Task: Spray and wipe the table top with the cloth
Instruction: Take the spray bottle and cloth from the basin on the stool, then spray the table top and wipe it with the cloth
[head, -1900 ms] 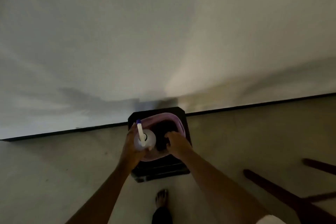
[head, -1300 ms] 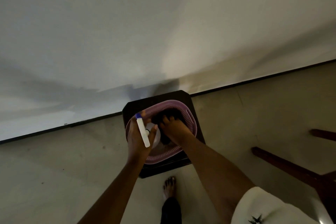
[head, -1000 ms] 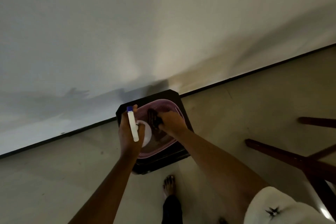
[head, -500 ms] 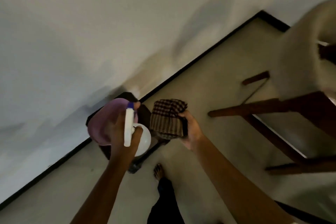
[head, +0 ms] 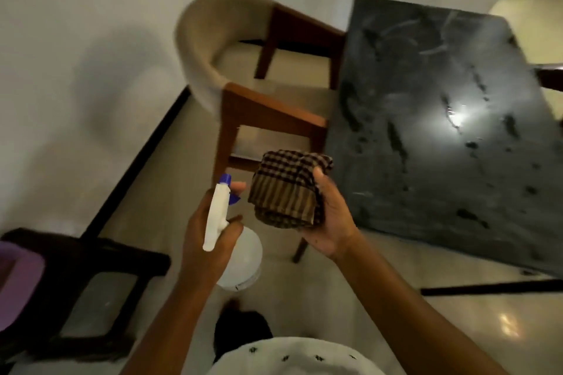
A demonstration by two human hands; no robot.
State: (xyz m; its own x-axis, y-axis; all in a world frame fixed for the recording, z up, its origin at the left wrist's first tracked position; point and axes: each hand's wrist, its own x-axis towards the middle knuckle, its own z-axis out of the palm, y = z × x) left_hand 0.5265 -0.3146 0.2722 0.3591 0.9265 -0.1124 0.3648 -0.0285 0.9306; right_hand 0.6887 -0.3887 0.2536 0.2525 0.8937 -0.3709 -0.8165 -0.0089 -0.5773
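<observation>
A dark marble table top point(head: 426, 119) fills the right side, with a bright light glare on it. My right hand point(head: 330, 219) grips a folded brown checked cloth point(head: 286, 189) in the air, just left of the table's near-left corner. My left hand point(head: 210, 237) holds a white spray bottle point(head: 240, 256) by its neck, its white trigger head with a blue nozzle point(head: 226, 179) pointing up and away. Both hands hover above the floor, short of the table.
A beige upholstered chair point(head: 213, 49) with wooden legs stands against the table's left edge, near the white wall. At the lower left a dark stool point(head: 100, 271) carries a purple basin point(head: 18, 280). My foot and white shirt show at the bottom.
My view swung right from the stool and basin to the table. My right hand lifted the cloth out of the basin; both hands carried cloth and bottle toward the table.
</observation>
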